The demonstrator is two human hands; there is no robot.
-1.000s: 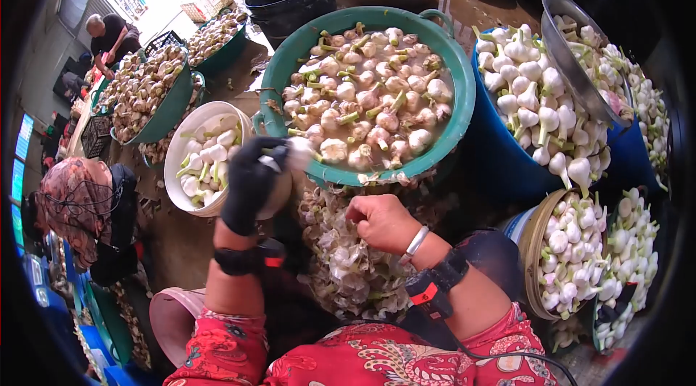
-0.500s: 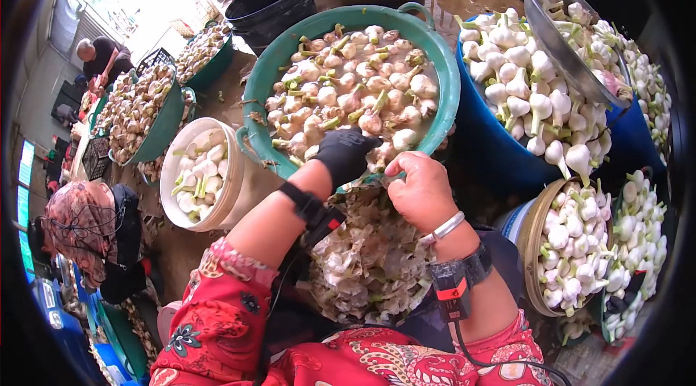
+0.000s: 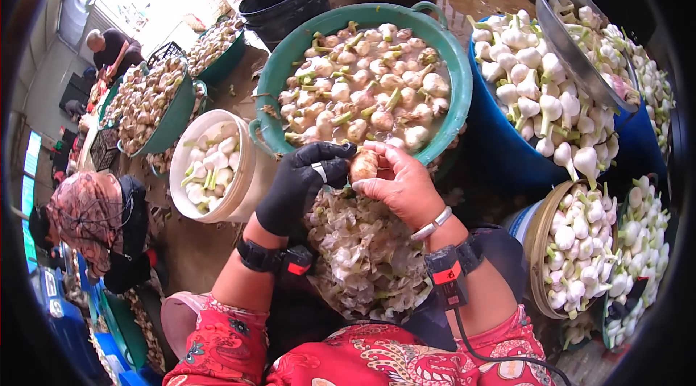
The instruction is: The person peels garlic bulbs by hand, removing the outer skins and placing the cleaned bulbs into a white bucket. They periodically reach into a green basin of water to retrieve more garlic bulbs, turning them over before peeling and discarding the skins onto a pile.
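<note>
A brownish, unpeeled garlic bulb [image 3: 364,166] is held between both hands, just in front of the near rim of a green tub [image 3: 270,107]. My left hand [image 3: 308,179], in a black glove with a ring on one finger, grips the bulb's left side. Bare and with a bangle at its wrist, my right hand [image 3: 406,189] pinches the bulb from the right with thumb and fingers. Many garlic bulbs sit in murky water inside the tub. Below my hands lies a heap of papery garlic peelings [image 3: 366,259].
A white bucket [image 3: 250,161] of peeled garlic stands at left. To the right are a blue barrel [image 3: 500,139] heaped with white garlic, a tilted metal basin [image 3: 580,38] on top, and another garlic-filled bucket [image 3: 536,241]. A person in a patterned head cover [image 3: 87,216] sits at left.
My left hand has come back from the tub toward me, and a garlic bulb is now between both hands. My right hand has moved slightly left and closed on the bulb.
</note>
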